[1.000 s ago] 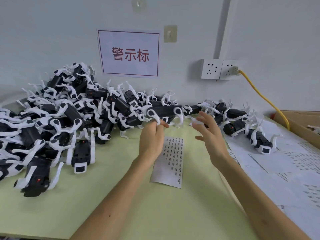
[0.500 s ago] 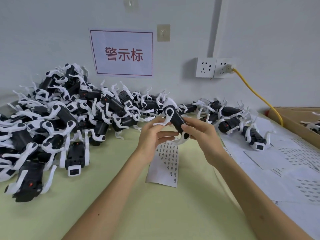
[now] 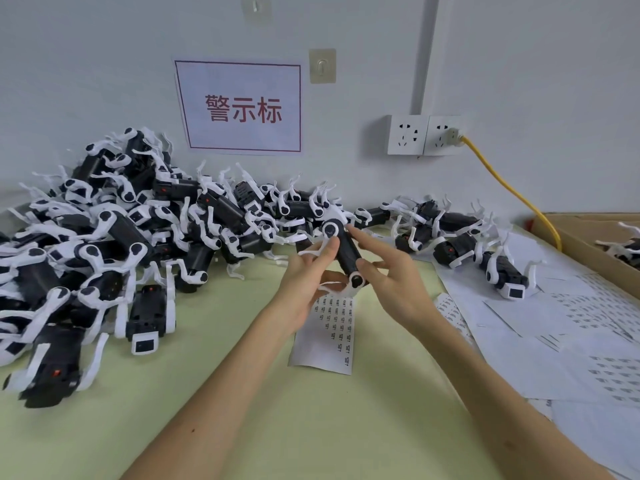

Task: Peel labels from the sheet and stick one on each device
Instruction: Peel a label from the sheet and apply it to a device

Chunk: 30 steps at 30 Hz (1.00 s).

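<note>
The pale green table (image 3: 242, 410) runs under everything. On it, off to the left of the left hand, lies the big heap of devices (image 3: 121, 237), black bodies with white legs, tangled and stacked against the wall. To the right of the right hand, white used sheets (image 3: 571, 341) overlap each other, and beyond them a cardboard box (image 3: 588, 244) holds at least one more of the same gadgets. A smaller row of devices (image 3: 450, 233) lies just past the right hand, partly on those sheets.

Directly beneath both hands lies the label sheet (image 3: 329, 334), flat on the table, with rows of small printed labels on it.

Between the hands, lifted clear of the sheet, is one device (image 3: 346, 252), tilted with one end up and away. The left hand (image 3: 304, 282) has it from the left, fingers up against the body and a white leg caught between fingers and thumb. The right hand (image 3: 394, 282) pinches the body, thumb on the near side and forefinger laid along the far side, the other fingers spread loose.

I can't tell whether this one carries a label, or whether one is on a fingertip. By my reckoning the job is far from over: the heap on the left looks like the waiting stock, and it dwarfs the row on the right.
</note>
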Each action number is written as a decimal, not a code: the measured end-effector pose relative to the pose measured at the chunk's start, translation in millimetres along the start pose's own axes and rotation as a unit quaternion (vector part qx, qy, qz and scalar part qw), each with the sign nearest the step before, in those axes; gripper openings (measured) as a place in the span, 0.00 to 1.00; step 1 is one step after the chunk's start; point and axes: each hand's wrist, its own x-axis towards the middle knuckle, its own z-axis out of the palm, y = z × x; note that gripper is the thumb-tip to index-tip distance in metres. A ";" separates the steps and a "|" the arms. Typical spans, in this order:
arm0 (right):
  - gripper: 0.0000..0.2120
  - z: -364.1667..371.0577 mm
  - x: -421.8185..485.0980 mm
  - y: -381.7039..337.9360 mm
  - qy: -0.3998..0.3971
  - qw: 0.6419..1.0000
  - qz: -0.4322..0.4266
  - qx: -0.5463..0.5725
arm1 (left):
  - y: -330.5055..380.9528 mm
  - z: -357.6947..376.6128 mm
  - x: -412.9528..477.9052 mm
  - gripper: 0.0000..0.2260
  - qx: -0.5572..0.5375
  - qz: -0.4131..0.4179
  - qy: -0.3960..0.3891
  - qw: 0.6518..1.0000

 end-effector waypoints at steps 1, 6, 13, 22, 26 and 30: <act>0.24 3.0 -1.7 -0.3 -0.016 0.999 -0.019 -0.020 | -1.0 0.7 0.0 0.22 -0.001 -0.014 0.009 1.000; 0.24 11.6 -4.6 0.4 -0.085 0.995 -0.036 -0.046 | -1.8 -1.0 0.6 0.16 -0.017 -0.049 0.018 0.998; 0.18 7.8 -4.2 0.9 -0.074 0.995 -0.039 -0.061 | 5.1 -5.8 2.5 0.19 -0.103 -0.032 0.091 0.990; 0.19 10.2 -2.2 18.7 -0.044 0.970 0.028 -0.239 | 10.0 -20.0 8.1 0.18 -0.143 -0.035 0.192 0.970; 0.29 17.8 -4.8 33.7 -0.141 0.926 0.097 -0.335 | 10.4 -27.8 14.7 0.20 -0.171 -0.047 0.206 0.962; 0.29 20.4 -4.0 40.2 -0.218 0.897 0.090 -0.374 | 12.3 -33.0 13.3 0.25 -0.239 -0.075 0.159 0.955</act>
